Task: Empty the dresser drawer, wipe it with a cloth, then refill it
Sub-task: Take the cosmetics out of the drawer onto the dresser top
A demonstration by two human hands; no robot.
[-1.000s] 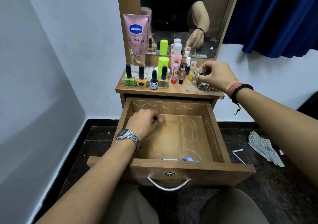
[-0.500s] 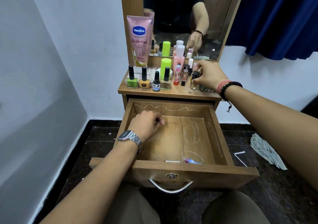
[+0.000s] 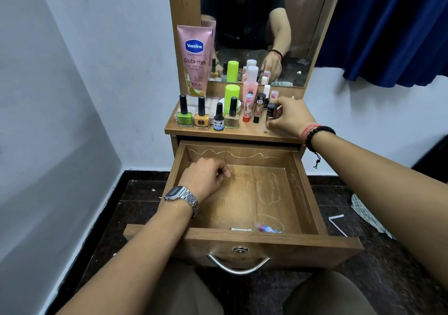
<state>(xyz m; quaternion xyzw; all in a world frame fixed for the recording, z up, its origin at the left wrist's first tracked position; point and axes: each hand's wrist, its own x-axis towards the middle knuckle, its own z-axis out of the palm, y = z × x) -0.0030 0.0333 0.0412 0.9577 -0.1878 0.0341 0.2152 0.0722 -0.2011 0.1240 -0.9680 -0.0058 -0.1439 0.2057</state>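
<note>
White walls and a dark floor frame a small wooden dresser. Its drawer [image 3: 242, 193] stands pulled out, nearly emptied; a white stick [image 3: 240, 229] and a small wrapper [image 3: 268, 228] lie at the front. The left hand [image 3: 206, 177] curls inside, seemingly holding nothing. The right hand [image 3: 289, 118] pinches a dark-capped bottle [image 3: 271, 112] on the bench; crowded neighbours could topple.

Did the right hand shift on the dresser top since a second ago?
Yes. The right hand moved left along the dresser top, toward the orange nail polish.
</note>
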